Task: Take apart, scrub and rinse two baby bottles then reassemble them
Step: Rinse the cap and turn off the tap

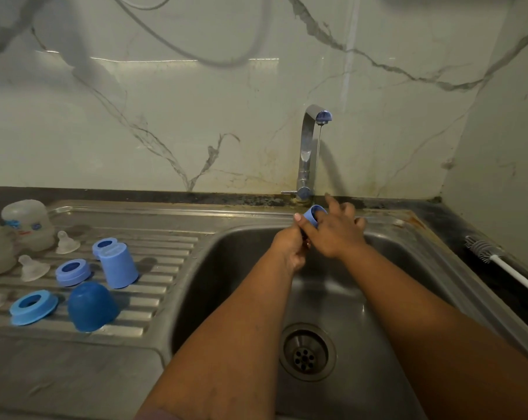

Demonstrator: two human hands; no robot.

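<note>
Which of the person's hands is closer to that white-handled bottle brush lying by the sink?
Right. The right hand is over the basin, well left of the bottle brush; the left hand is farther left again, beyond it.

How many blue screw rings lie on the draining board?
3: bright blue plastic ring at the front, paler blue ring behind it, third pale ring partly hidden behind the light blue cap.

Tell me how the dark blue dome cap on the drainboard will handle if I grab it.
The dark blue dome cap is probably light, being a hollow plastic shell. Its smooth rounded top may slip in wet fingers. Standing open end down on the ribbed drainboard, it looks stable, though a sideways push could slide it along the grooves.
</note>
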